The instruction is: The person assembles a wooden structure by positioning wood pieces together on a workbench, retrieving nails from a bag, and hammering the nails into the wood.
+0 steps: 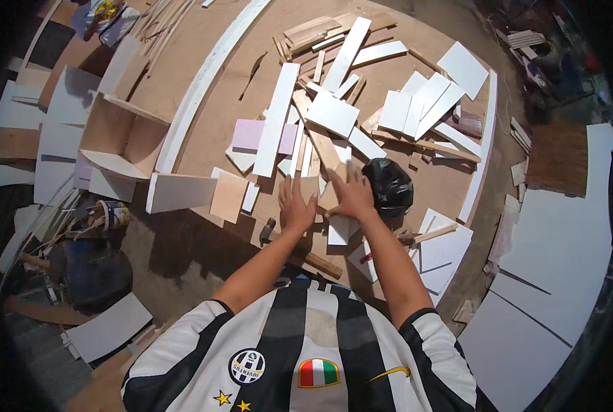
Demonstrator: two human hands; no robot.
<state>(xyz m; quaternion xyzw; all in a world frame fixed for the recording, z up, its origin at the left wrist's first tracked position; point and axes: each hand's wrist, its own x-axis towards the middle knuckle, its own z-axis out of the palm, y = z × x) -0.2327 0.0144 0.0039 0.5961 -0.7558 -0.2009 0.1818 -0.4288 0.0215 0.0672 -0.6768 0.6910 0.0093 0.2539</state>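
My left hand [297,208] lies over the near edge of a heap of wood offcuts, its fingers stretched forward and apart. To its right, my right hand [352,197] is spread with the thumb pointing left. Between the two hands is a small pale wood piece [310,185], which the fingertips seem to touch; neither hand is wrapped round it. A long brown wood strip [318,130] runs away from the hands into the heap. Beside my right hand sits a black plastic bag [389,187]. A dark tool [267,231] lies left of my left wrist.
White boards [277,120] and wood strips cover the brown worktable [234,123]. An open box-like wooden frame [124,137] stands at the left. White panels [553,240] lie beyond the right edge. A bucket [114,214] of sticks stands at lower left.
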